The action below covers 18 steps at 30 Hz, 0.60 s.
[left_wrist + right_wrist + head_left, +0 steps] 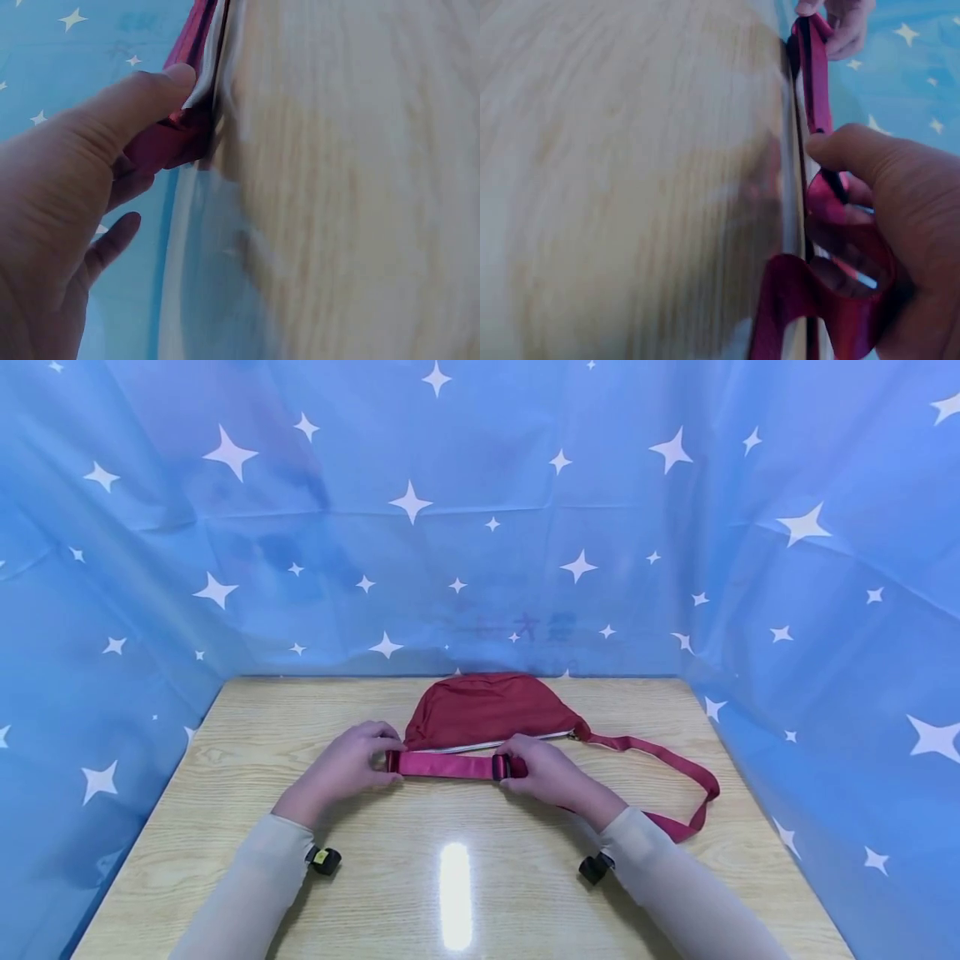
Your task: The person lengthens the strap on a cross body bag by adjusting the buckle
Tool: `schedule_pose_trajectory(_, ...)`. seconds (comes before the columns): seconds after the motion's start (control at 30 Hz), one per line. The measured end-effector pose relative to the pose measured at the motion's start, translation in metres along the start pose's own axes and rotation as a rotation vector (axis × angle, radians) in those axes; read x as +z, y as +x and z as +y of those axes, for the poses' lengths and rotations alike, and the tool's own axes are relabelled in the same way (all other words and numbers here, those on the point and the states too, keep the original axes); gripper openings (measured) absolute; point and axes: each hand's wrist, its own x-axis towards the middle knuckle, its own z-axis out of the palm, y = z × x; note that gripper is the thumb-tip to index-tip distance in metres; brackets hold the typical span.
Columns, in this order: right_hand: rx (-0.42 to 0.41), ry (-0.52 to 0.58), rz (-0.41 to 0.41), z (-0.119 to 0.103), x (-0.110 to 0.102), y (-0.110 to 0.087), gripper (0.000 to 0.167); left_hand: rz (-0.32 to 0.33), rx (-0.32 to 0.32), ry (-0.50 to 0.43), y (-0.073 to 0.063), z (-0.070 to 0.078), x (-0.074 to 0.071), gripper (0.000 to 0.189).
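Note:
A dark red waist bag (491,710) lies near the back of the table, its zipper edge toward me. In front of it a stretch of its red strap (446,766) runs taut and flat between both hands. My left hand (348,772) pinches the strap's left end between thumb and fingers; the left wrist view shows the thumb on top of the folded webbing (169,142). My right hand (551,774) pinches the strap at a black slider buckle (500,767). Below that hand, a loose strap loop (847,319) hangs in the right wrist view.
The rest of the strap curves over the table's right side in a wide loop (701,777), joined to the bag's right end. Blue star-patterned cloth (480,568) stands behind and at both sides of the wooden table (375,877).

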Motion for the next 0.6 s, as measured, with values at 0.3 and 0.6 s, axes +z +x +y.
schedule_pose_trajectory(0.3,-0.002,-0.075,-0.008,-0.004,0.004,0.008,0.041,-0.026,-0.027,-0.013,0.003,-0.006,0.005,0.05)
schedule_pose_trajectory(0.6,0.052,-0.075,-0.003,-0.009,0.003,0.014,0.042,-0.042,-0.103,-0.069,0.002,-0.011,0.009,0.048)
